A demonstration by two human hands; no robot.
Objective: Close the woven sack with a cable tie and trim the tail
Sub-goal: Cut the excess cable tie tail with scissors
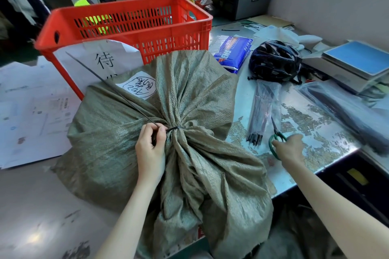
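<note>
An olive-green woven sack (117,132) lies in front of me, its mouth gathered into a neck. A black cable tie (174,128) is cinched around that neck, and its long thin tail (109,88) sticks up to the upper left. My left hand (150,147) pinches the tail right beside the tie's head. On the table to the right, my right hand (289,147) grips the green handles of a pair of scissors (275,130), blades pointing away from me.
A red plastic crate (130,25) with a paper sign stands behind the sack. On the worn table (315,132) lie a bag of spare black cable ties (263,109), a dark helmet (275,60), a blue packet, a scale (355,63) and a long plastic-wrapped bundle (349,111).
</note>
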